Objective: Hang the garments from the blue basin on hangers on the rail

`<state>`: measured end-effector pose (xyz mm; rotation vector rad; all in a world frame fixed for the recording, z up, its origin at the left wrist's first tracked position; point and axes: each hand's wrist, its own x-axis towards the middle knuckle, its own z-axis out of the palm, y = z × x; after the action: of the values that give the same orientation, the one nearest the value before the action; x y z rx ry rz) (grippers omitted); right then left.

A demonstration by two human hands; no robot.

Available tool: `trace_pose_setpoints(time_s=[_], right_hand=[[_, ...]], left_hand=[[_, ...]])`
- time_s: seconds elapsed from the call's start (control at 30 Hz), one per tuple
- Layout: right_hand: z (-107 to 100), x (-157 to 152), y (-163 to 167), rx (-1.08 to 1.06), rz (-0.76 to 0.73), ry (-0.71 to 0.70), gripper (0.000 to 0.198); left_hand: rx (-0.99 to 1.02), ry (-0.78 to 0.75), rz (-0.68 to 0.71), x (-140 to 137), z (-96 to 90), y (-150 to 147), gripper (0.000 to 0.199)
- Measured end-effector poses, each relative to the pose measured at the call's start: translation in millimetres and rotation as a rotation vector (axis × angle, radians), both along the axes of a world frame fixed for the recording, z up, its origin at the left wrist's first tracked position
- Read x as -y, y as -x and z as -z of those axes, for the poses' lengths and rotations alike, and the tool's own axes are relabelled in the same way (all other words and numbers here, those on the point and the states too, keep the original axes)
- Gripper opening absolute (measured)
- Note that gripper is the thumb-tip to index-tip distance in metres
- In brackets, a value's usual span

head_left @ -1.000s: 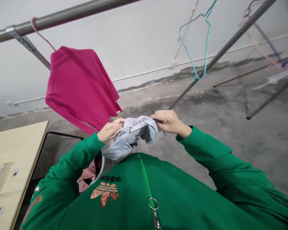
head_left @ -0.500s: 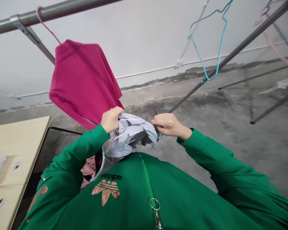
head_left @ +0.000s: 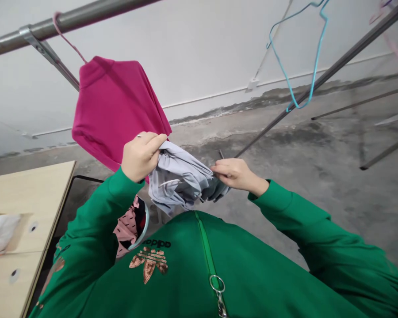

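A bunched light-grey garment [head_left: 182, 176] hangs in front of my chest, stretched between both hands. My left hand [head_left: 142, 155] is closed on its upper left edge, fingers curled over the cloth. On the other side my right hand [head_left: 234, 173] pinches the garment's right end. A thin white strip shows among the folds; I cannot tell what it is. The garment's exact kind is hidden by the bunching. Just behind my left hand, a magenta long-sleeved high-neck top [head_left: 119, 106] hangs on a pink hanger [head_left: 68, 37].
A metal rail [head_left: 86, 17] crosses the upper left. A blue hanger [head_left: 313, 75] hangs at the upper right by a slanting dark pole [head_left: 334, 73]. Below my left forearm stands a bucket [head_left: 146, 225] with pink and black cloth [head_left: 128, 227]. A wooden table [head_left: 26, 190] is at left.
My left hand has risen and moved slightly left, pulling the grey garment's upper edge up and straighter. My right hand stays pinched on its end, almost in place.
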<state>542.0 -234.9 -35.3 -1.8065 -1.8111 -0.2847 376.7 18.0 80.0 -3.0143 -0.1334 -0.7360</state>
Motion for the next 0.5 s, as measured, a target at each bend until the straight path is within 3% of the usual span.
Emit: trace_pose_setpoints(time_s=[0.17,0.27,0.37,0.43,0.5], right_hand=[[0,-1,3,0.001,-0.013,0.015,0.021],[-4,-2,4,-0.044,0.007,0.014,0.021],[-7,-4,4,-0.091,-0.021,0.030,0.020],[-5,-5,5,-0.132,-0.064,0.052,0.019],[0,-6,6,-0.197,-0.097,0.056,0.019]], left_hand=[[0.074,-0.094,0.016,-13,-9.8,-15,0.029],[0.198,-0.059,-0.051,-24,-19.6,-33,0.023],[0.031,0.171,-0.020,-35,-19.9,-68,0.014],[-0.134,0.401,0.025,-44,-6.6,-97,0.011],[-0.171,0.528,-0.011,-56,15.6,-120,0.007]])
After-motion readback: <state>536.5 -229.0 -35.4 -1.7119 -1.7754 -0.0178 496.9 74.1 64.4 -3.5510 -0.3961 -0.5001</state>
